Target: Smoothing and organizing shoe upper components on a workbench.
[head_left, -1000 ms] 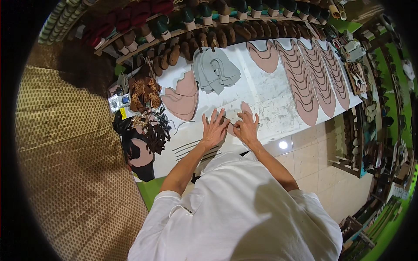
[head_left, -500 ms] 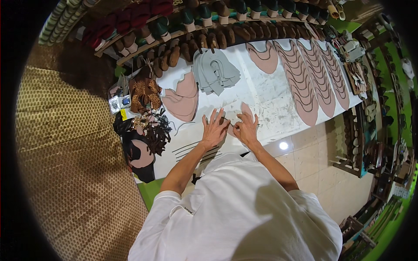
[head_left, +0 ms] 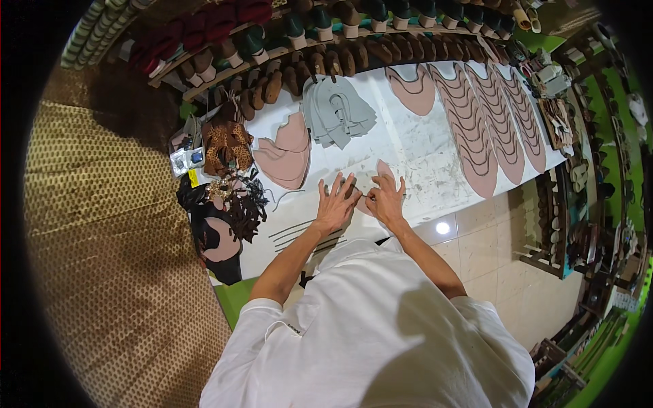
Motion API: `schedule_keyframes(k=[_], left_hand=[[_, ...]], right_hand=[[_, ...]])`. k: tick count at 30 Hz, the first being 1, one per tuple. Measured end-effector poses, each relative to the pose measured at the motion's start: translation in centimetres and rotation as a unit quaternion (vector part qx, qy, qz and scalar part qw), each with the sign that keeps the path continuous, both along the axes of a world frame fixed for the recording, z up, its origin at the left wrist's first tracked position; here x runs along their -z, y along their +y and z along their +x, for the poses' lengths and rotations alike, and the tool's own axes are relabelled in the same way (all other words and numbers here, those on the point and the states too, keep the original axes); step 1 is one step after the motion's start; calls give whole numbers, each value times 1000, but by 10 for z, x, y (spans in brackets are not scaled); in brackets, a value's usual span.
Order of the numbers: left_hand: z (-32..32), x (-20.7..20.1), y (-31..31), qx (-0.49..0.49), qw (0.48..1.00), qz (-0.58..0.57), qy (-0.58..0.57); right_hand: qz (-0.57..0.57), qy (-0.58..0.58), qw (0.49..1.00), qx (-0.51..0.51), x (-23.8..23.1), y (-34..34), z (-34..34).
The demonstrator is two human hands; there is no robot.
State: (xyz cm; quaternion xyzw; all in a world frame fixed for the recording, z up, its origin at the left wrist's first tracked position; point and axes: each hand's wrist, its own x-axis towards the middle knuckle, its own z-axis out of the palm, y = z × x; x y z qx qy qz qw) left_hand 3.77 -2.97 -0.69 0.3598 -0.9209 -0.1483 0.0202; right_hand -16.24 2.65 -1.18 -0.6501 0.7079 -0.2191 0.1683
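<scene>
A pointed pink shoe upper piece (head_left: 383, 166) lies on the table under my hands, its middle mostly covered. My left hand (head_left: 335, 206) rests on its left side, fingers spread, thumb toward the right hand. A short dark narrow strip (head_left: 362, 195) shows between the two hands along the pink piece. Thumb and forefinger of my right hand (head_left: 386, 204) pinch at this strip, while the other fingers reach up over the piece. More thin dark strips (head_left: 291, 232) lie in a row beside my left forearm. Where the strip meets the piece is hidden by fingers.
Rows of overlapping pink uppers with dark edging (head_left: 469, 136) lie at the right. Behind my hands are stacked grey pieces (head_left: 335, 112) and larger pink pieces (head_left: 282, 160). Trimmings and dark scraps (head_left: 246, 211) crowd the left end. Shoe racks (head_left: 326, 51) line the back.
My left hand has shifted slightly, its forefinger now lifted straighter. My right thumb and forefinger have moved a little along the strip. Nothing else on the table has moved.
</scene>
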Motion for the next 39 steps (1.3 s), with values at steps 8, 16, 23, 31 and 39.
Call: schedule_keyframes(k=[8,16,23,31,39], left_hand=[[-1,7,10,-31,999,2,28],[-13,1,22,-50,998,-6,-27],[-13,10,33,-105,994,1,31],[-18,11,44,-130,989,-8,72],[-28,8,55,-167,985,-16,40]], right_hand=[[-4,2,1000,-4,4,-2,-1],[2,-18,1000,6,-2,7,-10],[-13,5,1000,-18,-2,27,-38],[29,-17,996,-85,-1,14,-55],[28,-38,989,-138,-8,-6,-73]])
